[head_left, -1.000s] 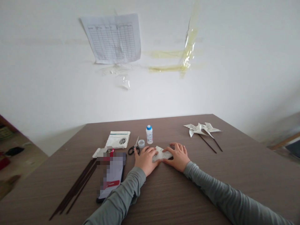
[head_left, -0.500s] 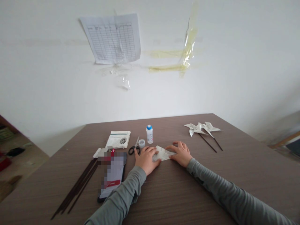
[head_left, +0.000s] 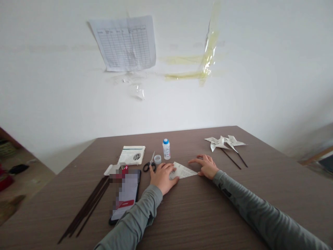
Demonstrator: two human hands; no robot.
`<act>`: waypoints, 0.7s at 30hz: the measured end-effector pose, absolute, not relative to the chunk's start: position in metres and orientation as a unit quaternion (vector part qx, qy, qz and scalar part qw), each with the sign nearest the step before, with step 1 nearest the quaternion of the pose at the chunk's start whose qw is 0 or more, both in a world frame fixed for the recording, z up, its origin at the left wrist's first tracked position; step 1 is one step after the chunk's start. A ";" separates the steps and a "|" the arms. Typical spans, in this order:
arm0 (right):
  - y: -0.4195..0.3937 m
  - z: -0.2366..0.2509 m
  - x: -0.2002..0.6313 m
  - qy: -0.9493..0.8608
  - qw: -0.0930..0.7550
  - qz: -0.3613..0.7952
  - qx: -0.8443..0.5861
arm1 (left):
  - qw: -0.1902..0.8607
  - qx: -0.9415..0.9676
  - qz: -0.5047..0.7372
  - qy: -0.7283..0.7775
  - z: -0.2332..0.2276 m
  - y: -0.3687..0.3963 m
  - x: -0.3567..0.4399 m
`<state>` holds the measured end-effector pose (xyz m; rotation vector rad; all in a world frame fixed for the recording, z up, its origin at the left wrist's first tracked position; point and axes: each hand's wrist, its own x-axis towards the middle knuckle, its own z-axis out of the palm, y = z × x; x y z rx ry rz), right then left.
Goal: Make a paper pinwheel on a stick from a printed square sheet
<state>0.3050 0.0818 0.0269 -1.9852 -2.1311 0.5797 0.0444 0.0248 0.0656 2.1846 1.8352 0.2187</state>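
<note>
pressing flat on the near-left part of a folded paper triangle, the left hand lies palm down with fingers loosely spread, which pins the sheet to the worktop so it cannot slide. the right hand rests at the triangle's right tip, fingers spread and pointing left, fingertips at or just off the paper's edge; i cannot tell whether they touch it. neither hand pinches anything. the triangle lies flat, its long edge towards the person, which suits a crease being held down.

the other things sit around the triangle. just behind it, within easy reach of the left hand, stand a small white bottle with a blue cap and a little round cap, with scissors beside them. farther left of the triangle lie a booklet, a phone and a bundle of dark thin sticks. well to the right and behind it lie two paper pinwheels on sticks, set apart from the working spot.
</note>
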 end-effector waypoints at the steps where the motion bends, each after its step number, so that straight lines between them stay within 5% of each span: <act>1: 0.082 0.027 0.306 -0.714 0.086 0.197 -0.666 | 0.137 0.755 0.075 0.637 0.065 0.025 0.044; 21: 0.071 0.013 0.296 -0.777 0.188 0.196 -0.568 | 0.134 0.761 0.094 0.628 0.057 0.025 0.042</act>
